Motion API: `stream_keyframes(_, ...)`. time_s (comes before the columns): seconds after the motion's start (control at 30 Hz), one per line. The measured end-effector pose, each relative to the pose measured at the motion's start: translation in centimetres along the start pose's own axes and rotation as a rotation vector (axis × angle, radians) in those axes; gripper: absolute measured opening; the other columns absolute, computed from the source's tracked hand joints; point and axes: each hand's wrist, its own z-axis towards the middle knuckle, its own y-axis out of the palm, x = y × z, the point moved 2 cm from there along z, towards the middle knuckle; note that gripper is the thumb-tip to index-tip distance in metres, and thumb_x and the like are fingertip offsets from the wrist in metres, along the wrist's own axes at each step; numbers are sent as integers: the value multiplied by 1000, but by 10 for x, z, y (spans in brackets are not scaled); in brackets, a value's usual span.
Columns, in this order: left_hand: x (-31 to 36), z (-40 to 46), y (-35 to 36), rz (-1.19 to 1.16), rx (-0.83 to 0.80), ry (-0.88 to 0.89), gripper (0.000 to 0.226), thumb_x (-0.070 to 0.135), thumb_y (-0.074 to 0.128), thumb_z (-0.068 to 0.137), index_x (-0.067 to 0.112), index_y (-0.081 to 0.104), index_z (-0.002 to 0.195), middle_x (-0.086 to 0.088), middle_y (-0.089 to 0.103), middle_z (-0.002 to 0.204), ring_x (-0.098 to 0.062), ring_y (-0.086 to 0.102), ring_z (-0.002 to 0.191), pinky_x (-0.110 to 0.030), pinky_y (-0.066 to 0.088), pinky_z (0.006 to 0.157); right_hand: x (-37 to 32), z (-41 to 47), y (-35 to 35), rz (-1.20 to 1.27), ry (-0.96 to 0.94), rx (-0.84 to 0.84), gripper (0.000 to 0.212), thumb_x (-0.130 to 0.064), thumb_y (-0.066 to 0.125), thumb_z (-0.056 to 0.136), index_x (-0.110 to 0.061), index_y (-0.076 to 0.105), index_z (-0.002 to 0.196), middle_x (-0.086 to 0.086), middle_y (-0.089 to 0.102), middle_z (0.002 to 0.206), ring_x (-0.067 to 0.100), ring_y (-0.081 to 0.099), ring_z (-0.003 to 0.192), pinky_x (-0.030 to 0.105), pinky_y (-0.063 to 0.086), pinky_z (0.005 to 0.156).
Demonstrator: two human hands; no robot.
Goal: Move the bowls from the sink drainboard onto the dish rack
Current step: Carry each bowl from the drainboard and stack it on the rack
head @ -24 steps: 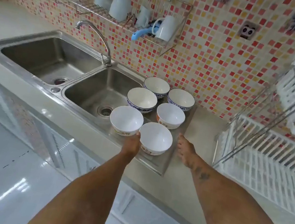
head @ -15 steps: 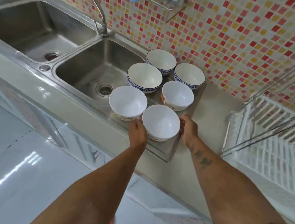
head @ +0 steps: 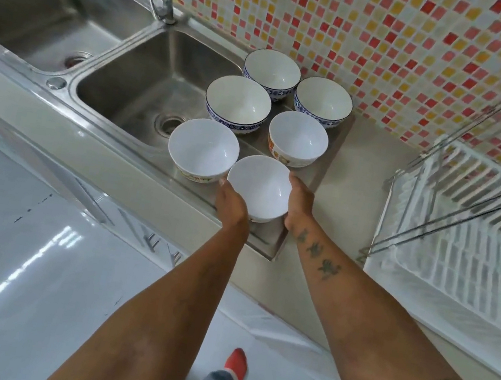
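Note:
Several bowls stand on the steel drainboard (head: pixel 330 167) right of the sink. The nearest white bowl (head: pixel 258 184) is clasped from both sides: my left hand (head: pixel 232 201) presses its left wall and my right hand (head: pixel 299 201) its right wall. Beside it on the left is another white bowl (head: pixel 203 148). Behind them sit a white bowl with an orange pattern (head: pixel 297 138) and three blue-patterned bowls (head: pixel 237 103), (head: pixel 272 68), (head: pixel 323 100). The white dish rack (head: pixel 464 261) stands on the counter to the right, with nothing visible in its lower tier.
A double steel sink (head: pixel 148 78) with a tap (head: pixel 162 0) lies left of the drainboard. The rack's metal frame bars (head: pixel 460 206) slant across its lower tier. The tiled wall is close behind the bowls. The white floor and my foot in a red shoe (head: pixel 237 363) show below.
Both hands have closed in on the nearest white bowl, the right hand moving left from the counter to its side. The camera has tilted down and nearer.

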Motion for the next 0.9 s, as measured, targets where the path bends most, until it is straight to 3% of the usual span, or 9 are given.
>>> stream_keyframes(0.17, 1, -9, 4, -97, 4, -77, 45, 44, 30, 102, 22, 47, 138, -7, 55, 135, -24, 52, 110, -39, 44, 98, -2, -3, -4, 44, 22, 8, 17, -28, 58, 92, -15, 61, 103, 9, 62, 109, 31, 60, 106, 45, 52, 95)
stream_keyframes(0.33, 20, -31, 20, -239, -92, -118, 36, 43, 41, 97, 25, 60, 121, -1, 66, 112, -26, 61, 101, -35, 54, 77, -39, -16, -15, 114, -36, 24, 22, -25, 64, 87, -14, 66, 106, 12, 66, 117, 32, 61, 110, 45, 53, 92)
stream_keyframes(0.4, 45, -44, 36, -314, -219, -116, 31, 47, 41, 95, 28, 62, 105, 0, 67, 100, -27, 63, 94, -37, 55, 73, -70, -25, -18, 155, -118, 12, 30, -26, 64, 87, -12, 68, 113, 10, 66, 115, 29, 62, 107, 42, 54, 88)
stream_keyframes(0.47, 77, -60, 54, -385, -317, -87, 24, 46, 48, 91, 27, 61, 96, -1, 67, 99, -30, 64, 93, -46, 56, 80, -111, -41, -21, 191, -221, 0, 29, -26, 62, 89, -12, 67, 114, 6, 65, 111, 26, 60, 104, 39, 52, 87)
stream_keyframes(0.6, 150, -108, 92, -341, -639, -44, 41, 45, 50, 93, 27, 56, 129, -7, 64, 129, -34, 61, 115, -58, 49, 96, -208, -96, -32, 242, -529, -7, 24, -25, 55, 94, -17, 67, 114, 1, 62, 109, 26, 56, 111, 44, 47, 97)
stream_keyframes(0.67, 182, -142, 110, -289, -836, -6, 48, 40, 55, 86, 28, 57, 132, -10, 62, 134, -40, 58, 121, -67, 43, 96, -253, -129, -45, 251, -678, -18, 25, -26, 54, 94, -18, 68, 114, 1, 64, 110, 25, 58, 111, 45, 48, 96)
stream_keyframes(0.8, 216, -221, 141, -143, -1162, 7, 50, 45, 51, 86, 27, 57, 132, -14, 57, 137, -46, 54, 122, -73, 36, 96, -315, -188, -98, 324, -949, 43, 10, -31, 58, 82, -27, 68, 81, -4, 65, 89, 19, 57, 91, 35, 46, 81)
stream_keyframes(0.9, 208, -278, 163, 8, -1388, 29, 55, 51, 43, 91, 23, 52, 138, -17, 54, 141, -48, 53, 123, -75, 38, 92, -334, -219, -152, 386, -1064, 149, 17, -25, 60, 84, -26, 67, 69, -7, 60, 75, 14, 51, 78, 30, 40, 72)
